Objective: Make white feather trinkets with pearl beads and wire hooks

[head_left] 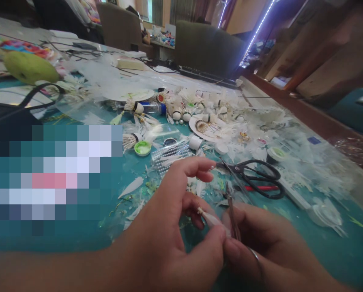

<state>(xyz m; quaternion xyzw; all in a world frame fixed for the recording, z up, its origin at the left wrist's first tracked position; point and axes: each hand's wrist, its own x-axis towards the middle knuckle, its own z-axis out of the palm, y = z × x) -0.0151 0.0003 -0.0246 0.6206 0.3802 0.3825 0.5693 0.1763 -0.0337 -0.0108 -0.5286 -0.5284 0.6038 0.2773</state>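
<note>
My left hand [181, 227] is closed, thumb and finger pinching a small white feather [213, 221] with a tiny gold-coloured bit at its tip. Its other fingers curl loosely above. Against the feather's lower end presses my right hand [260, 239], also closed. A slim metal tool [230, 200] stands up out of the right hand, its narrow end pointing away from me; whether it is pliers or tweezers I cannot tell. Just beyond lie black-handled scissors [257, 170] and a red pen-like stick [262, 188]. Between the fingers, the feather's lower end is partly hidden.
Shuttlecocks [135, 106] and loose feathers [132, 187] litter the green mat [86, 235]. A green paint pot [142, 148], a beaded strip [169, 154] and a white plate [204, 129] lie ahead. Farther off are a keyboard [208, 76], a green mango-like fruit [31, 67] and chairs [208, 44]. A pixelated patch covers the left.
</note>
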